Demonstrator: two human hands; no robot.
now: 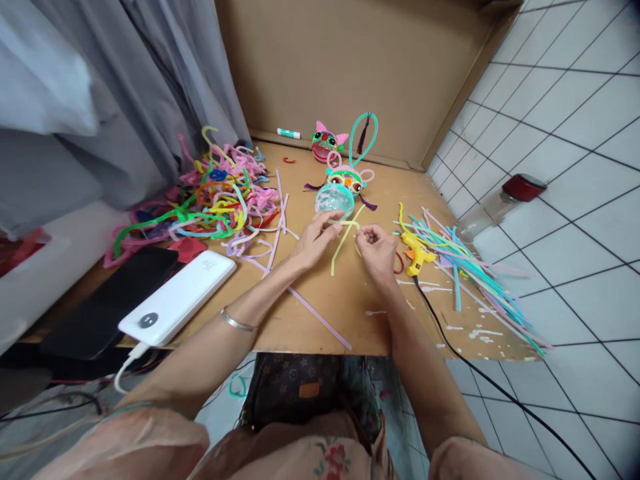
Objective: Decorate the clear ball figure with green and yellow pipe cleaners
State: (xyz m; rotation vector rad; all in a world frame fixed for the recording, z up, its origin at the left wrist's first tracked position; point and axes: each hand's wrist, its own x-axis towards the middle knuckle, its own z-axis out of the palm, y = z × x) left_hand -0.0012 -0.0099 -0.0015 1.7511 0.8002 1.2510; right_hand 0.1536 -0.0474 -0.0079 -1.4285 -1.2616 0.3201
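A pale yellow pipe cleaner (350,223) stretches between my two hands, bent down at its right end. The fingers and thumb of my left hand (316,241) are closed at its left end. Its bent right end is pinched by my right hand (377,252), whose fingertips are partly hidden. Beneath it, another yellow pipe cleaner (337,255) lies slantwise on the table. Just beyond my left fingers sits a clear round piece with a turquoise rim (334,200), touching a decorated animal face (346,179) with pink loop ears and purple tassels.
Tangled pipe cleaners (220,193) are heaped at left, behind a white power bank (177,297). At right lie a yellow glue gun (416,253) with a black cord and straight pipe cleaners (480,267). A finished-looking face (326,143), a glue stick (289,134) and a bottle (500,203) stand farther off.
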